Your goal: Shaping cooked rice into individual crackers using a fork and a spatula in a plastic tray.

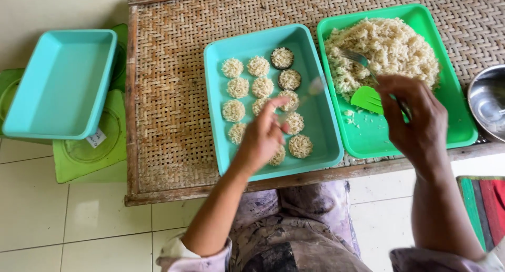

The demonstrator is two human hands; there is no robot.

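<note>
- The left hand [263, 138] is held above the near part of the teal tray [318, 127]. The fingers are loosely curled, and nothing can be confirmed in the grip.
- The right hand [415, 122] is held over the green tray [452, 101]. The grip is closed around the handle of a metal fork [353, 57], and the tines are sunk in the noodle heap [386, 48].
- A green scoop [366, 98] is seen just beside the right hand, on the green tray; whether it is held cannot be told.
- Pressed noodle discs [233, 110] are laid in rows in the teal tray. Two dark round moulds [282, 58], filled with noodle, are placed at its far end.
- Roughly half the teal tray is judged filled. A large heap is left unshaped.
- Both trays are carried by the woven desk [168, 82].
- An empty teal tray [63, 80] is set on green stools [87, 151] to the left, and a steel bowl [489, 101] at the right edge.
</note>
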